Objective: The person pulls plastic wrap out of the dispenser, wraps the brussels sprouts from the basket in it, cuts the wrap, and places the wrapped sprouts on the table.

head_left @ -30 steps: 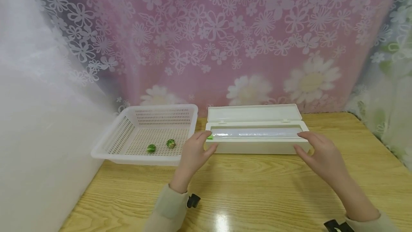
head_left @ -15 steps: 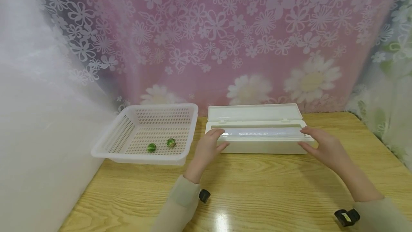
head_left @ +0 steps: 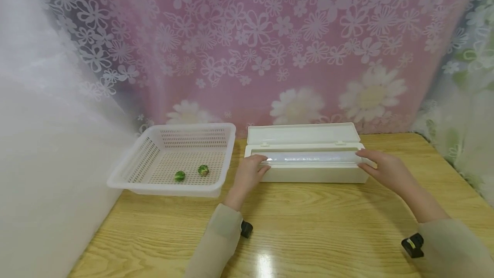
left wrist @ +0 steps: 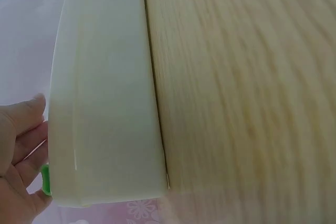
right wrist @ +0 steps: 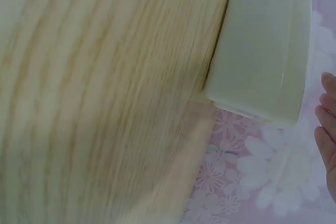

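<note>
A long white dispenser box point(head_left: 312, 175) stands on the table in the head view with its lid point(head_left: 302, 134) tipped back. Inside it lies a roll of clear plastic wrap point(head_left: 312, 157). My left hand point(head_left: 247, 176) is at the front left of the box, fingers over the roll's left part, thumb at the front edge. At the right end is my right hand point(head_left: 390, 173), thumb and index finger apart near the film's edge. A small green piece point(left wrist: 46, 179) shows beside the left fingers in the left wrist view. Whether either hand touches the film is unclear.
Left of the box sits a white perforated basket point(head_left: 171, 190). Two small green Brussels sprouts lie in it, one at the left point(head_left: 179, 176) and one at the right point(head_left: 203, 170). A floral curtain point(head_left: 247, 55) hangs behind the wooden table point(head_left: 308, 222).
My left hand has moved right along the box, from its left corner onto the roll's left part. Both thumbs have risen closer to the index fingers over the last half second.
</note>
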### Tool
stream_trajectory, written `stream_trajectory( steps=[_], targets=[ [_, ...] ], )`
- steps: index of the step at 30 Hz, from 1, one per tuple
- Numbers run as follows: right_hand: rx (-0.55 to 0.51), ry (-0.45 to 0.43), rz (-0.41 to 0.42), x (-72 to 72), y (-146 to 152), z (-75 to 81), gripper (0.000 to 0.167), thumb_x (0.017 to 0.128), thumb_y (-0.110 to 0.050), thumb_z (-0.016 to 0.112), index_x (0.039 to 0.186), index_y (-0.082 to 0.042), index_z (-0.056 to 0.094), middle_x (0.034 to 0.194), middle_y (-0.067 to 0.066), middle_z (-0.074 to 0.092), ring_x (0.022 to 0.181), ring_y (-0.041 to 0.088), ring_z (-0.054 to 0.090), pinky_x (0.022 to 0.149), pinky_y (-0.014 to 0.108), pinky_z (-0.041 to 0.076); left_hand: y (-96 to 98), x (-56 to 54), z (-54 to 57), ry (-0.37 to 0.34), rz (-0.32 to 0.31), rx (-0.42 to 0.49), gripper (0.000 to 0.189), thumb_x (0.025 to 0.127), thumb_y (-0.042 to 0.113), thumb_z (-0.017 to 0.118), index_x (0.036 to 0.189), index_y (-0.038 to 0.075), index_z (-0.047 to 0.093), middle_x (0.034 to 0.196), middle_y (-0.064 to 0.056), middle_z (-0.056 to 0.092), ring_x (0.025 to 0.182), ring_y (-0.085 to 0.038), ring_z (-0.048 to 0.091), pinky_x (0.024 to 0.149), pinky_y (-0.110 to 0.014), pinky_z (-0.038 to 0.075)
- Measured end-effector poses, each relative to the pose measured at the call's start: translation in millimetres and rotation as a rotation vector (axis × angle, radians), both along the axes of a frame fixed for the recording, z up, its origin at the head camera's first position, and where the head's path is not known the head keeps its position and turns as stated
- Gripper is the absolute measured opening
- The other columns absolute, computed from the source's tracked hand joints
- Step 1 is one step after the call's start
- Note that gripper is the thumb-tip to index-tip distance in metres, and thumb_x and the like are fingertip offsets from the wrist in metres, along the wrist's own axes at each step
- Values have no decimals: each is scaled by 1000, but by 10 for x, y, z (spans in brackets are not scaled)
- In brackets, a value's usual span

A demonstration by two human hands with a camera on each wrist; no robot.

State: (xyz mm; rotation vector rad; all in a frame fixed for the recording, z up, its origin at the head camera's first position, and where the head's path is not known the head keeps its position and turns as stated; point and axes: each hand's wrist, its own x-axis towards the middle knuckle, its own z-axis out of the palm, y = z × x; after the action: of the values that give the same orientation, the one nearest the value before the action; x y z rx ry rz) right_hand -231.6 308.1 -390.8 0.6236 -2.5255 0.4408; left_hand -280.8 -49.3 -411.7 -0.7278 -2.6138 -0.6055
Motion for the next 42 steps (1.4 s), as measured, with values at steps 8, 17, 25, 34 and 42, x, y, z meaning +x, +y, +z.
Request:
stream_trajectory(
  steps=[8, 17, 25, 34, 42],
  targets=[
    [58, -64, 14, -116, -15, -9, 29, 74, -1, 67, 102, 4, 61, 92, 23, 62, 71, 33, 61, 59, 44, 48, -27, -50, -37, -59, 5, 29, 23, 83, 26, 62, 98, 9, 66, 96, -1, 65, 83, -10, 62, 72, -21, 48],
    [99, 12, 47, -197, -46, -32, 21, 71, 3, 68, 92, 2, 64, 83, 18, 64, 68, 30, 61, 57, 41, 49, -20, -61, -20, -77, 8, 56, 18, 84, 24, 61, 94, 10, 67, 92, 0, 66, 81, -10, 61, 71, -21, 48],
    [50, 126, 33, -263, -83, -21, 15, 68, 7, 68, 80, 0, 62, 66, 11, 60, 50, 23, 54, 47, 37, 45, -17, -101, -34, -81, 19, 84, 17, 84, 24, 62, 92, 10, 67, 91, 1, 66, 81, -9, 61, 70, -20, 48],
    [-35, 92, -56, -265, -91, -5, 8, 75, 7, 63, 82, 5, 62, 69, 16, 61, 53, 26, 56, 49, 41, 46, -6, -87, -18, -90, 25, 84, 15, 83, 23, 62, 92, 11, 66, 89, 1, 65, 80, -9, 60, 69, -20, 47],
    [-83, 49, -105, -256, -114, 17, 6, 78, 5, 61, 84, 6, 62, 70, 18, 61, 53, 25, 55, 49, 41, 46, 12, -112, -21, -37, 50, 87, 8, 82, 18, 64, 85, 11, 67, 83, 2, 66, 75, -9, 60, 66, -20, 47]
  ],
)
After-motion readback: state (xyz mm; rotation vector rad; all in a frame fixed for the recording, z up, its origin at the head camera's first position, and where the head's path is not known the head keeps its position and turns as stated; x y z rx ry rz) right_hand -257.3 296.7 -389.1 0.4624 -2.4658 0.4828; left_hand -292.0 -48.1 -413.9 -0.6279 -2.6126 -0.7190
